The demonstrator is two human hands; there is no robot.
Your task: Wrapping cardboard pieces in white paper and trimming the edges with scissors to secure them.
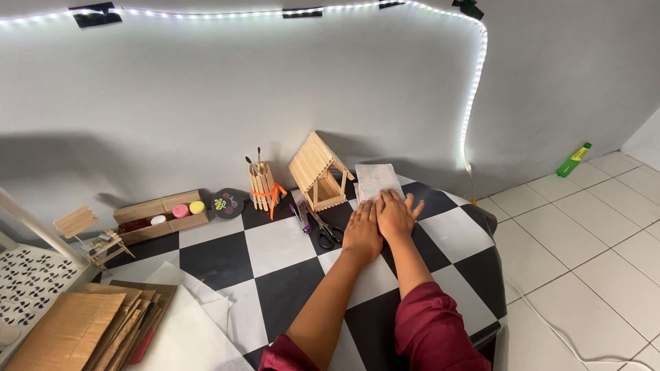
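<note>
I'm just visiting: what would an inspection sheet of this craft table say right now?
Surface: black-and-white checkered table.
Job's things: white paper sheet flat at the far edge.
Clutter: stick house, stick brush holder, scissors, box of paint pots, cardboard pile.
Hands: left hand and right hand side by side, palms down, on the sheet's near edge.
Cables: white cord on the floor; light strip on the wall.
Surroundings: grey wall, tiled floor, green bottle.

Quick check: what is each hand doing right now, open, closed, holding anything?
Left hand: open, flat, palm down on the white paper.
Right hand: open, fingers spread, pressing the same paper; grips nothing.
</note>
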